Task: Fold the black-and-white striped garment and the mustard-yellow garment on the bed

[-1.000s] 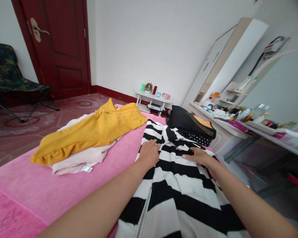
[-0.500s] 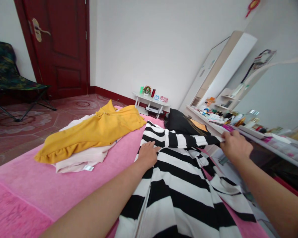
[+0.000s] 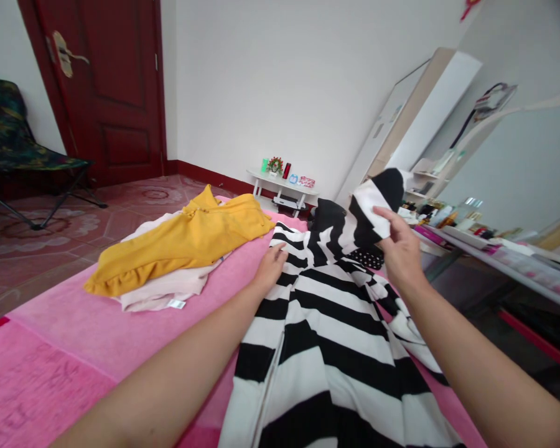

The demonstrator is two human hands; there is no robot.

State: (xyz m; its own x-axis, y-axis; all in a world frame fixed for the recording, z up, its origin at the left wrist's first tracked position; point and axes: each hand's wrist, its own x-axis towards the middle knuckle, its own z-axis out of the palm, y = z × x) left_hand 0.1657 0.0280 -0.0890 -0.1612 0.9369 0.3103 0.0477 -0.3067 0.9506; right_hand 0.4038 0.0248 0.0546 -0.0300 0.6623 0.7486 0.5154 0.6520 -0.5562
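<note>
A black-and-white striped long-sleeved garment lies spread out in front of me, its lower end running out of view at the bottom. Up in my right hand is one of its sleeves, pinched near the end and raised off the bed. My left hand rests on the garment's left edge near the top, fingers stretched forward. The other sleeve lies bunched along the right side.
On the pink bedcover, a yellow garment lies over pale pink clothing. Dark clothing sits beyond the striped one. A cluttered dressing table stands at right, a low white shelf by the wall, a camouflage chair at left.
My right hand has swung the sleeve up and inward to the left, off its flat, stretched position. My left hand has shifted slightly up along the garment's edge.
</note>
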